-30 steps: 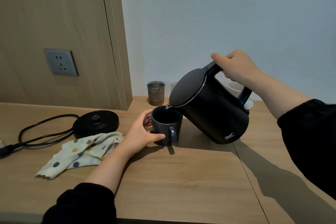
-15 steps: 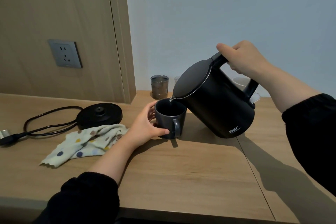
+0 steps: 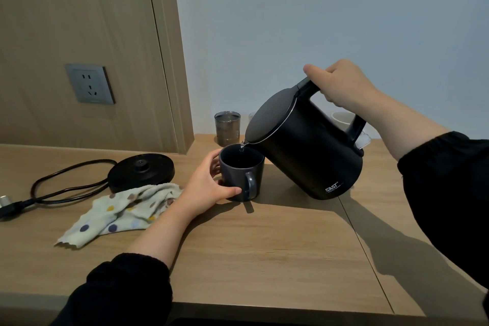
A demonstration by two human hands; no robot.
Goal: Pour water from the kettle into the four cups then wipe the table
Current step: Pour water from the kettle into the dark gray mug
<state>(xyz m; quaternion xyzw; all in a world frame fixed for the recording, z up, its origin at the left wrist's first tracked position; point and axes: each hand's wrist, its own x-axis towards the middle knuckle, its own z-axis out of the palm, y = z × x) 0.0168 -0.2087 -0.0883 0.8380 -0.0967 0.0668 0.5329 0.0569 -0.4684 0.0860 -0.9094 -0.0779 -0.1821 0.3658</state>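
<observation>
My right hand grips the handle of the black kettle, which is tilted left with its spout over a dark mug. A thin stream of water runs from the spout into the mug. My left hand is wrapped around the mug's left side and holds it on the wooden table. A glass cup stands behind the mug near the wall. A white cup shows partly behind the kettle's handle. A spotted cloth lies crumpled to the left of my left hand.
The round black kettle base sits left of the mug, and its cord loops toward the left table edge. A wall socket is set in the wooden panel above. The table's front edge runs close under my forearms.
The view has shifted slightly. The kettle stays tilted over the mug and water keeps running in. Both hands keep their holds.
</observation>
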